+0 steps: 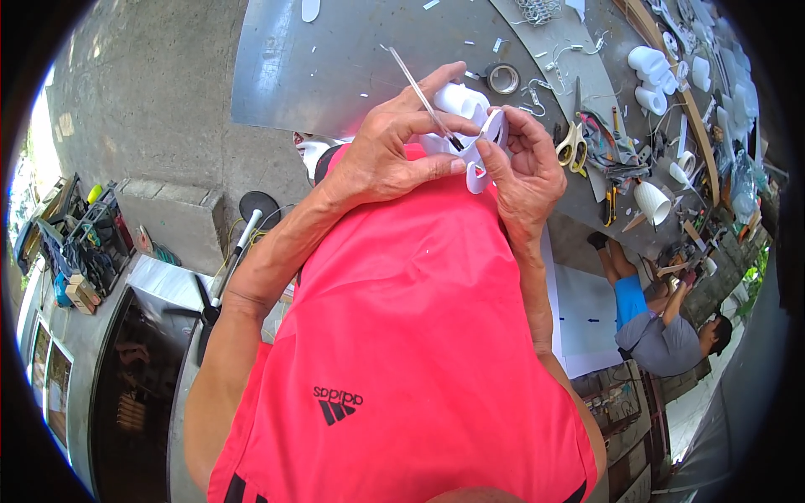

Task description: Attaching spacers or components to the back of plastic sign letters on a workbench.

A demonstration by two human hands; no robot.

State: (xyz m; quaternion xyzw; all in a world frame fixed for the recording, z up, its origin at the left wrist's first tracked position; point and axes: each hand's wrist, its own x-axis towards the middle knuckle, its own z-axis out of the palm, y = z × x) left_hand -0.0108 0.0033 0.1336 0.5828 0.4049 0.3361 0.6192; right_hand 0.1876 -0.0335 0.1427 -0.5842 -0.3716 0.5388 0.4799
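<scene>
1. Head camera: from where I stood, the work looked partway along, to my eye; the white piece (458,101) was shaped and curved in places, but it was up in the hands and not set down.
2. Left hand (401,144): thumb and forefinger closed on the near side of the piece, while a clear pen (412,80) lay slantwise across those fingers, its dark tip right by the plastic. Whether that tip touched, or had left any mark, I could not tell.
3. Right hand (528,163): thumb and fingers pinched a curved band at the piece's right side.
4. Between the two hands, the piece sat just above the upper edge of a red garment (402,277). It was plain white, thin-walled and smooth, with a rounded, roll-like part at the far side and a small loop hanging below the fingers. Fingers hid its middle, so how its parts joined was unclear.
5. Over on the grey bench (335,84) lay white cylinders (650,60), a tape roll (491,84) and scissors (573,149), all apart from the hands. I judged some handling of the piece was left, though how much I couldn't say.
</scene>
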